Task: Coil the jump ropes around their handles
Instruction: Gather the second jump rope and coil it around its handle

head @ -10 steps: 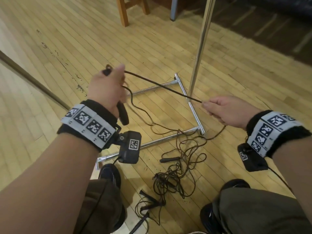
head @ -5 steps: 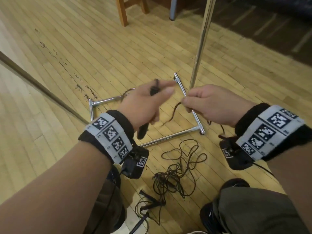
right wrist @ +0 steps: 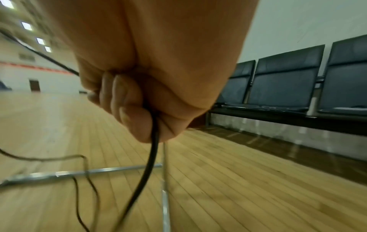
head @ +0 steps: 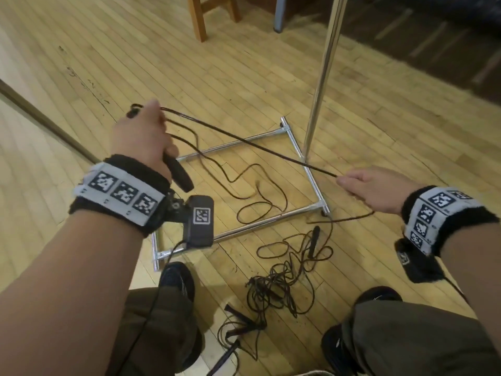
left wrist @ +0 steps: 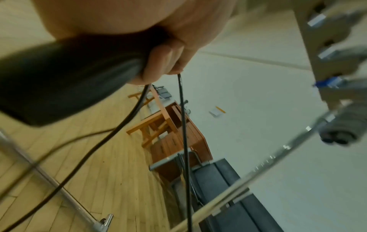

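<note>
Rope pulled taut between my two hands above the floor.

My left hand [head: 141,137] is wrapped around a black handle [head: 177,175], rope strands leaving its fingers [left wrist: 164,62]; my right hand [head: 371,189] is closed around the jump rope [head: 244,138], which runs straight between them. Slack loops trail across the chrome rack base [head: 311,177] on the wooden floor [head: 244,63]. More tangled ropes [head: 273,291] and a loose handle [head: 314,240] lie between my shoes.

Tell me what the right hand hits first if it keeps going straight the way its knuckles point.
The right hand points left along the taut rope toward the left hand. Nothing else seems to lie between them, so probably that hand with its handle; depth is unclear.
</note>
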The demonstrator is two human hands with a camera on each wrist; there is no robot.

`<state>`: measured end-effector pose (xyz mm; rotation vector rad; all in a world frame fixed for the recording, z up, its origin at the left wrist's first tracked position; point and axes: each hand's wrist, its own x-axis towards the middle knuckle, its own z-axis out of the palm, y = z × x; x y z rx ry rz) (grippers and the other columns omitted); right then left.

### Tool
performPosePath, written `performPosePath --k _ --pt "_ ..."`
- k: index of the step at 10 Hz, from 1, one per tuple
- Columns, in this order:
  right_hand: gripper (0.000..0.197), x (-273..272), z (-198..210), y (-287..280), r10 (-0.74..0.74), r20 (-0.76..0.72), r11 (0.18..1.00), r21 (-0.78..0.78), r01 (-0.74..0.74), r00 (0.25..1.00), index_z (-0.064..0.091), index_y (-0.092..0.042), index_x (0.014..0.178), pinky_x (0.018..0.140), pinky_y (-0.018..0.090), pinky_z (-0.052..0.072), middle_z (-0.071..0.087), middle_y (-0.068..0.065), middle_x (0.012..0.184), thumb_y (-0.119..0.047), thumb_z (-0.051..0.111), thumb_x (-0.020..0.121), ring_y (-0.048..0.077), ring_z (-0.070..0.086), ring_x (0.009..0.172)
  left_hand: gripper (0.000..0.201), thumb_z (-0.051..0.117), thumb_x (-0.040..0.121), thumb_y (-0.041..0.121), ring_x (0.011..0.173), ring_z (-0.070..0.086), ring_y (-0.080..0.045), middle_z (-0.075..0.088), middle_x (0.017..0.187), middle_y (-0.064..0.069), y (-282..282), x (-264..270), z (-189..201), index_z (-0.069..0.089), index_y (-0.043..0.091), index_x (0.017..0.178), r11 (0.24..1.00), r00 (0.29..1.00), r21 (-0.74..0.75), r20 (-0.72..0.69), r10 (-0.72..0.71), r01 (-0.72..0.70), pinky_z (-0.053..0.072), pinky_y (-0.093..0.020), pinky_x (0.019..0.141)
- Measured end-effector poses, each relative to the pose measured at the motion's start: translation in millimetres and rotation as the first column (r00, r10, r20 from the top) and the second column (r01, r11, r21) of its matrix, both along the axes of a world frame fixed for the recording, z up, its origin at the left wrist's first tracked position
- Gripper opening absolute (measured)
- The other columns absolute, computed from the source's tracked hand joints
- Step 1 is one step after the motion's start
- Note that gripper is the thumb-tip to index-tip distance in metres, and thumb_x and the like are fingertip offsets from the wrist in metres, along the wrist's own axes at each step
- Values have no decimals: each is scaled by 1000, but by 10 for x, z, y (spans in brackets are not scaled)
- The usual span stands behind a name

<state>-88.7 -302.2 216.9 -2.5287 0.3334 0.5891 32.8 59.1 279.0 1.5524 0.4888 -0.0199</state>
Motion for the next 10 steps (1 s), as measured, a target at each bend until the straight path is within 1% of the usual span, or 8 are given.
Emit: performPosePath --k 2,3,4,5,6,7,8,10 --pt "48 5 30 -78 -42 -90 978 -208 23 995 66 -3 97 58 33 37 61 11 77 -40 38 109 20 50 67 16 69 99 36 58 62 -9 73 98 6 -86 -83 -143 72 27 112 982 999 183 9 -41 39 56 -28 57" --pt "41 135 335 208 -31 32 999 -4 31 999 64 -10 88 52 29 38 53 2 70 -43 46 106 15 45 59 33 69 100 36 60 67 -7 70 114 12 -340 -284 -179 67 45 132 902 943 300 24 -333 311 61 -30 62" --pt "33 168 619 608 -17 55 939 345 -3 998 66 -14 84 50 29 35 50 -4 64 -39 53 103 12 42 54 31 67 99 41 64 67 -13 74 118 14 -642 -497 -176 68 47 129 669 689 229 -8 -725 707 61 -36 66" --pt "31 175 741 798 6 80 843 536 -48 997 64 -17 79 45 28 28 43 -5 58 -37 56 101 14 34 49 18 62 104 42 57 62 -17 74 82 3 -796 -612 -152 69 26 109 460 478 201 -49 -877 865 53 -35 54" --pt "35 171 670 701 3 90 817 574 -55 996 61 -17 79 46 29 28 42 -3 60 -40 53 104 15 33 51 25 65 102 42 51 46 -12 54 64 8 -713 -509 -104 63 21 89 622 636 180 -29 -771 762 42 -30 51" --pt "38 130 475 440 -8 86 883 468 -33 996 59 -15 82 53 39 34 45 2 67 -45 51 104 23 38 58 23 68 102 34 52 41 -9 50 62 10 -496 -288 -28 60 21 84 932 932 55 42 -361 359 37 -26 50" --pt "41 60 219 138 30 63 954 295 -47 998 60 -11 86 58 40 40 48 2 66 -46 48 104 23 44 59 19 66 100 29 50 41 -7 50 60 11 -229 -98 3 60 20 85 994 995 -48 35 -94 96 36 -24 48" --pt "48 -62 -168 -253 -25 -43 1000 17 26 999 62 -9 89 56 34 38 51 1 68 -50 42 106 16 44 57 29 57 102 27 55 45 -13 45 72 3 110 84 -129 46 23 75 999 999 12 -28 34 -33 42 -29 48"
